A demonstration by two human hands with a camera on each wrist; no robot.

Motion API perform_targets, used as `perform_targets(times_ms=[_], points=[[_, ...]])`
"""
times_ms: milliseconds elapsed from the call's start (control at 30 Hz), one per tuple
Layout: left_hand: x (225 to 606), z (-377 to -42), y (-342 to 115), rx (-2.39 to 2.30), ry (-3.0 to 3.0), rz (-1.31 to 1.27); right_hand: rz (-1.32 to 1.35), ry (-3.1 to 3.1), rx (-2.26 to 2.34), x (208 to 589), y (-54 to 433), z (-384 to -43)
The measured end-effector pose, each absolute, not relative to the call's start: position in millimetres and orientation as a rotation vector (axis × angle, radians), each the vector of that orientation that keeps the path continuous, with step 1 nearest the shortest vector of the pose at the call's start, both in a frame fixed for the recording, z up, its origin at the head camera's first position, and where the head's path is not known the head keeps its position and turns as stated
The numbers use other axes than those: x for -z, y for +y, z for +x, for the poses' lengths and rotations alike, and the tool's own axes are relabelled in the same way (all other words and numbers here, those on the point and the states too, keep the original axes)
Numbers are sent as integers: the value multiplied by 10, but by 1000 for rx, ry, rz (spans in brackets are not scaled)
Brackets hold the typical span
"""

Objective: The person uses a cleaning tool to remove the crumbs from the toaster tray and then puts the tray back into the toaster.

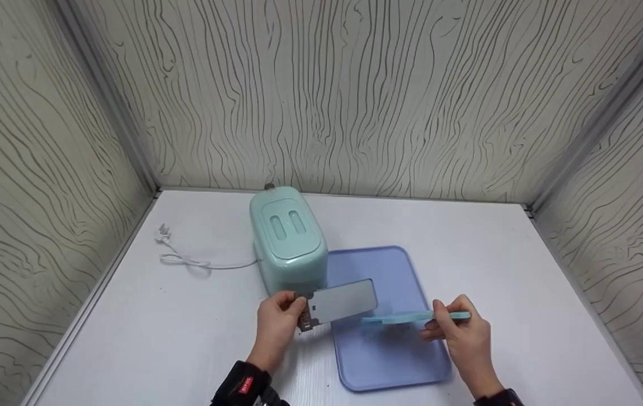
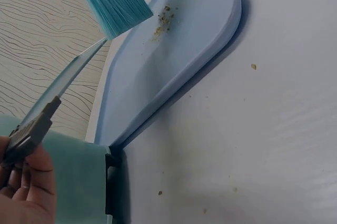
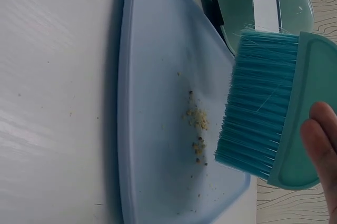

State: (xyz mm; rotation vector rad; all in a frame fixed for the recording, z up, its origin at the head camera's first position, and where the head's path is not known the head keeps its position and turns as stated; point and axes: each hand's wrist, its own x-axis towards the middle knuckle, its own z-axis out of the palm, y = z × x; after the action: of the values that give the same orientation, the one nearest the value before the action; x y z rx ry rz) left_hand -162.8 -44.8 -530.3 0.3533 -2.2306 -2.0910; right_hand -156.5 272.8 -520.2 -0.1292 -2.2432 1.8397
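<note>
My left hand pinches the dark end of a flat grey crumb tray, which is tilted above a blue tray. My right hand grips a turquoise brush by its handle, its bristles close to the crumb tray's far end. Whether bristles and metal touch, I cannot tell. Yellow-brown crumbs lie scattered on the blue tray beneath. Just beyond my left hand stands a mint-green toaster with a lid over its top.
A white cord with a plug trails left from the toaster across the white table. In the left wrist view, a few stray crumbs dot the tabletop. Wood-patterned panels enclose the back and sides.
</note>
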Motion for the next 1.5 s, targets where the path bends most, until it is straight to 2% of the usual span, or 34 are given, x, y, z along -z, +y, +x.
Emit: perform_targets(times_ms=[600, 1033, 1500], points=[[5295, -1617, -441, 2113, -2225, 336, -149, -2204, -1860, 5195, 2798, -1563], [5336, -1604, -453, 2146, -2236, 359, -176, -2082, -1771, 5150, 3041, -1657], [5332, -1589, -436, 2179, -2203, 343, -390, -2356, -1066, 5437, 3600, -1712]])
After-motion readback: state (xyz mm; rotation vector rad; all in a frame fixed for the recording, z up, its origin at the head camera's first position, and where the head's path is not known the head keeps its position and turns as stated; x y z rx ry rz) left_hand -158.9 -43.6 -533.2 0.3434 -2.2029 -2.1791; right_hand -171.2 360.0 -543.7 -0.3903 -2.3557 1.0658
